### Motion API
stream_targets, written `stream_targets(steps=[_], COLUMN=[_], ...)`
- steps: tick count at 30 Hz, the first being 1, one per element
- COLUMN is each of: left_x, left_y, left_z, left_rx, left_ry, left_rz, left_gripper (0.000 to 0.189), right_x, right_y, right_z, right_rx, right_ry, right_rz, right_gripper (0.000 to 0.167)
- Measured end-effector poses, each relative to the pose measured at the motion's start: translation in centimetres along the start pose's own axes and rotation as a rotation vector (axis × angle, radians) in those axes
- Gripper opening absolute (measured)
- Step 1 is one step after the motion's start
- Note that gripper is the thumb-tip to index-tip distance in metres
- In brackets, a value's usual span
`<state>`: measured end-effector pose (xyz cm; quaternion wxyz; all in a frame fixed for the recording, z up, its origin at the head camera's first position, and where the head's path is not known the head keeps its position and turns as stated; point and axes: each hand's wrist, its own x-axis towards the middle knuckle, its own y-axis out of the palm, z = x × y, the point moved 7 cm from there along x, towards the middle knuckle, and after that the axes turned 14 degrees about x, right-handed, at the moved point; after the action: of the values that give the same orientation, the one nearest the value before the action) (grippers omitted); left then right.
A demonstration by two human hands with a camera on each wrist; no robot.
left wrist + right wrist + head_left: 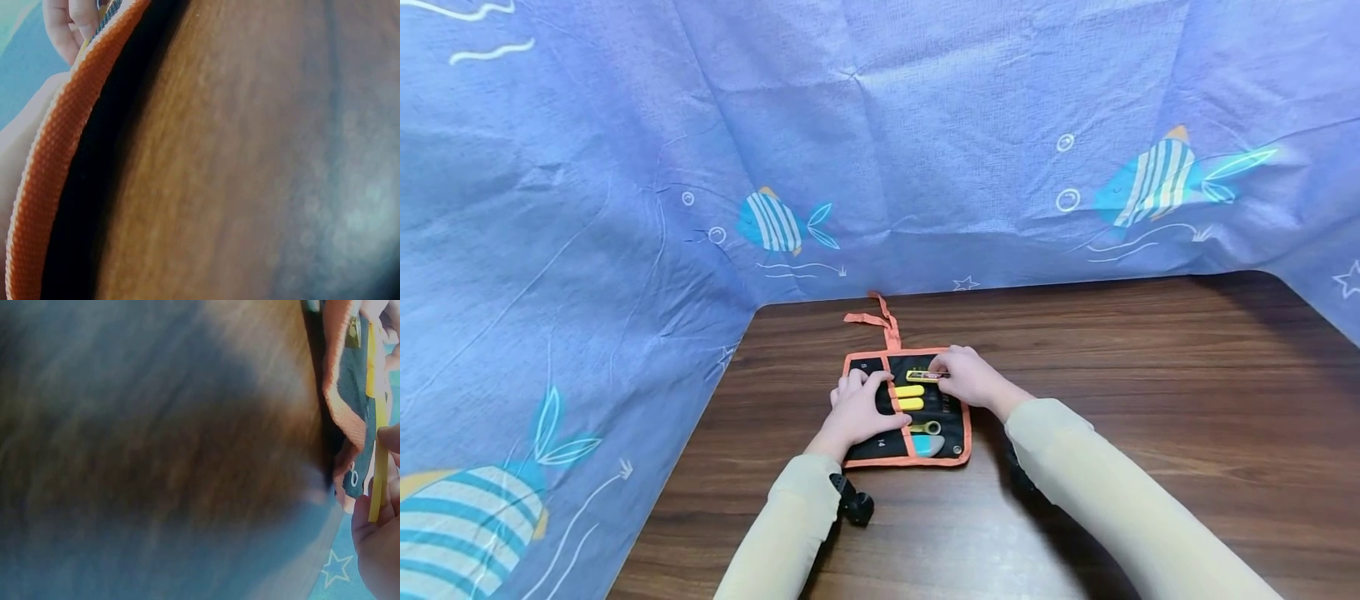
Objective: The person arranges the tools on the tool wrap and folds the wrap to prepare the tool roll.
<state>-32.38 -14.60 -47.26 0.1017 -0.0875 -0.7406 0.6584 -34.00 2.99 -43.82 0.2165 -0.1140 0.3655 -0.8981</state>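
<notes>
A black tool pouch (pixel 951 408) with orange edging lies unrolled on the table. My left hand (pixel 857 408) rests on its left part, thumb and fingers spread along the orange pocket edge. At the upper right of the pouch, my right hand (pixel 973 379) pinches a slim, flat yellow tool (pixel 921 376) with a printed label; its exact kind cannot be told. In the right wrist view this yellow tool (pixel 380 456) lies between thumb and fingers. Below it, two yellow handles (pixel 911 397), a ring-ended wrench (pixel 931 427) and a teal-and-grey tool (pixel 928 445) stick out of pockets.
Orange tie straps (pixel 889 325) stretch from the pouch's top edge toward the back of the brown wooden table (pixel 1112 400). A blue fish-print cloth (pixel 940 150) hangs behind and to the left. A black wrist device (pixel 856 504) sits under the left forearm.
</notes>
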Motion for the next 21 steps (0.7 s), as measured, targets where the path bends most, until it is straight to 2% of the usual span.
stream_targets(steps=[9, 21], left_x=[0.1, 0.0], left_y=[0.2, 0.1], left_z=[0.1, 0.0], left_rx=[-0.005, 0.001], left_ry=[0.012, 0.018], left_rz=[0.002, -0.01], left_gripper=[0.08, 0.082], right_x=[0.6, 1.8], right_y=[0.7, 1.4], right_z=[-0.2, 0.8], right_rx=[0.023, -0.038], right_ry=[0.026, -0.051], right_rz=[0.032, 0.058], right_gripper=[0.025, 0.02])
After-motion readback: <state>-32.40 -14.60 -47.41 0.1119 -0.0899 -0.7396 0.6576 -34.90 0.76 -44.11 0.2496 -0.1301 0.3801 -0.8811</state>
